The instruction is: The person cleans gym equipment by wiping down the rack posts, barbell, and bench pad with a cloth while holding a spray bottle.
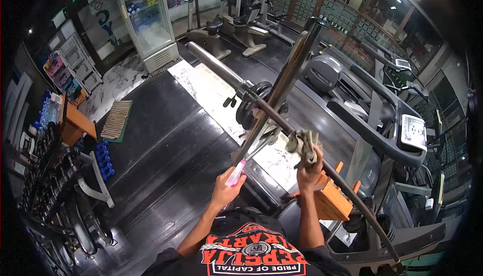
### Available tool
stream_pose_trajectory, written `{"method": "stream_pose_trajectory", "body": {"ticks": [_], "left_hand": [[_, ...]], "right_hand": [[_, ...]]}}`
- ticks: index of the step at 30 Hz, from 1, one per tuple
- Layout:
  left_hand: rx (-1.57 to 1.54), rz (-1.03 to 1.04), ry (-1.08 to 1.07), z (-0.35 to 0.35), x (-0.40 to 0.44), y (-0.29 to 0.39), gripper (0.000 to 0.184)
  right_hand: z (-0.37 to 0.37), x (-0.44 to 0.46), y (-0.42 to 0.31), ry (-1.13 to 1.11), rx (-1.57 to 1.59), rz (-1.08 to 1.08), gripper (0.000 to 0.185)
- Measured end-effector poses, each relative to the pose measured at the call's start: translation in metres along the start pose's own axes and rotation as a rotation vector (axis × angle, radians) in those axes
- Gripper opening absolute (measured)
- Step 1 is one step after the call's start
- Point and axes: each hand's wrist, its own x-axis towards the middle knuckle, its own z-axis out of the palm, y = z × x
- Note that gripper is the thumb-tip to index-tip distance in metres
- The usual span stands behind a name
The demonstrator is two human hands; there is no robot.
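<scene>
My left hand point(227, 189) is closed around a small pink and white bottle point(235, 174), held upright in front of my chest. Its exact kind is hard to make out. In my right hand point(310, 169) is a crumpled grey-green cloth point(303, 145), pressed against the barbell point(277, 116). The bar runs diagonally from the upper left to the lower right. Left of the cloth, a dark metal rack post point(288, 70) crosses the bar, with black weight plates point(246, 114) beside it.
Treadmills point(370, 100) stand to the right and exercise bikes point(245, 30) at the back. A dumbbell rack point(65, 185) lines the left side. A glass-door fridge point(160, 57) is at the back left. A wooden block point(333, 200) sits below the bar, close to my right forearm.
</scene>
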Motion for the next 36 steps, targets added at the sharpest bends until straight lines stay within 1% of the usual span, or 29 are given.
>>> {"method": "stream_pose_trajectory", "body": {"ticks": [1, 2, 3, 4, 5, 7, 9, 10, 13, 15, 17, 18, 19, 21, 22, 23, 25, 26, 27, 28, 29, 31, 32, 33, 35, 36], "left_hand": [[0.004, -0.003, 0.002, 0.001, 0.003, 0.001, 0.01], [0.032, 0.023, 0.039, 0.004, 0.007, 0.002, 0.01], [0.058, 0.049, 0.074, 0.007, 0.012, 0.003, 0.009], [0.06, 0.047, 0.073, 0.01, 0.017, 0.004, 0.009], [0.063, 0.068, 0.093, 0.013, 0.023, 0.003, 0.009], [0.07, 0.086, 0.111, 0.018, 0.032, 0.0, 0.008], [0.078, 0.093, 0.128, 0.025, 0.043, -0.005, 0.007], [0.082, 0.134, 0.152, 0.03, 0.049, -0.006, 0.007], [0.101, 0.111, 0.177, 0.036, 0.06, -0.005, 0.006], [0.108, 0.149, 0.185, 0.043, 0.065, -0.012, 0.006], [0.051, 0.095, 0.175, 0.046, 0.072, -0.019, 0.006], [0.092, 0.152, 0.179, 0.047, 0.074, -0.015, 0.006], [0.099, 0.152, 0.176, 0.049, 0.075, -0.015, 0.006], [0.116, 0.217, 0.208, 0.051, 0.077, -0.014, 0.006], [0.086, 0.162, 0.196, 0.051, 0.075, -0.013, 0.007], [0.087, 0.163, 0.195, 0.051, 0.074, -0.012, 0.007], [0.005, 0.09, 0.171, 0.05, 0.065, -0.012, 0.007], [0.01, 0.089, 0.175, 0.048, 0.06, -0.009, 0.007], [-0.02, 0.041, 0.134, 0.045, 0.055, -0.004, 0.007], [-0.048, -0.007, 0.093, 0.042, 0.049, -0.001, 0.008], [-0.107, -0.053, 0.084, 0.041, 0.043, -0.001, 0.008], [-0.051, 0.02, 0.088, 0.039, 0.035, -0.007, 0.009], [-0.046, 0.017, 0.092, 0.037, 0.03, -0.009, 0.009], [-0.043, 0.003, 0.089, 0.035, 0.026, -0.011, 0.009], [-0.035, -0.005, 0.09, 0.031, 0.025, -0.016, 0.009], [-0.045, -0.029, 0.099, 0.03, 0.023, -0.02, 0.009]], "right_hand": [[0.008, -0.018, 0.003, 0.061, 0.105, 0.119, 0.039], [0.01, -0.03, 0.019, 0.033, -0.101, -0.065, 0.041], [0.01, -0.058, 0.034, -0.042, 0.2, 0.398, 0.039], [0.015, -0.073, 0.037, -0.036, 0.04, 0.319, 0.039], [0.014, -0.087, 0.035, -0.073, 0.058, 0.423, 0.042], [0.016, -0.129, 0.064, 0.004, 0.127, 0.594, 0.043], [0.008, -0.154, 0.074, -0.022, -0.023, 0.538, 0.042], [0.0, -0.161, 0.078, -0.076, -0.071, 0.485, 0.039], [-0.013, -0.159, 0.081, -0.121, -0.077, 0.45, 0.038], [-0.015, -0.152, 0.083, -0.123, -0.051, 0.466, 0.038], [-0.008, -0.143, 0.094, -0.119, -0.124, 0.48, 0.038], [0.0, -0.14, 0.104, -0.083, -0.15, 0.407, 0.039], [0.009, -0.131, 0.105, -0.08, -0.145, 0.412, 0.039], [0.031, -0.109, 0.11, -0.055, 0.133, 0.474, 0.042], [0.047, -0.1, 0.119, -0.01, 0.127, 0.493, 0.042], [0.066, -0.089, 0.131, 0.036, 0.122, 0.508, 0.042], [0.101, -0.059, 0.141, 0.117, 0.06, 0.374, 0.041], [0.119, -0.044, 0.139, 0.141, 0.151, 0.436, 0.042], [0.138, -0.031, 0.138, 0.163, 0.244, 0.498, 0.042], [0.152, -0.02, 0.132, 0.128, 0.21, 0.526, 0.041], [0.164, -0.012, 0.125, 0.087, 0.148, 0.416, 0.047], [0.176, -0.008, 0.112, 0.0, -0.139, 0.074, 0.06], [0.178, -0.013, 0.103, -0.066, 0.116, 0.292, 0.061], [0.178, -0.025, 0.11, -0.068, 0.121, 0.293, 0.061], [0.179, -0.052, 0.126, -0.099, -0.037, 0.152, 0.06], [0.179, -0.072, 0.137, -0.157, -0.029, 0.277, 0.06]]}}
